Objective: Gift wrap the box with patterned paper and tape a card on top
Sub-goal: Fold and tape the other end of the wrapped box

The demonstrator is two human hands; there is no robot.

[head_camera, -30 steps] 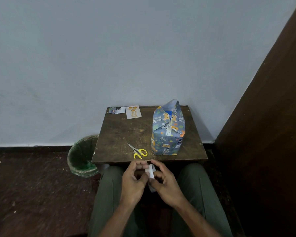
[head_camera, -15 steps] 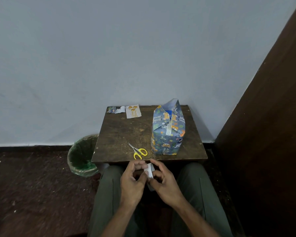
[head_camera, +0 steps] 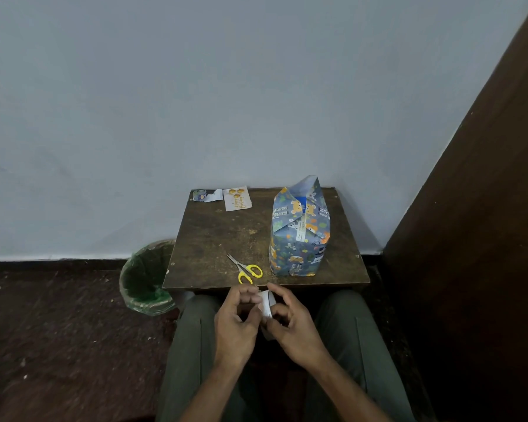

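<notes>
Both hands grip a tape roll just off the bench's near edge: left hand pinching, right hand curled round. Wrapped box stands at two o'clock, card at eleven, scissors by the edge.

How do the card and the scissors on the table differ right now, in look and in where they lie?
The card is a flat pale rectangle with gold print; the scissors are thin metal blades with yellow handles. The card lies at the table's far edge by the wall; the scissors lie at its near edge, close to the hands. The card sits beside a paper scrap; the scissors lie left of the wrapped box. Both lie flat, untouched.
</notes>
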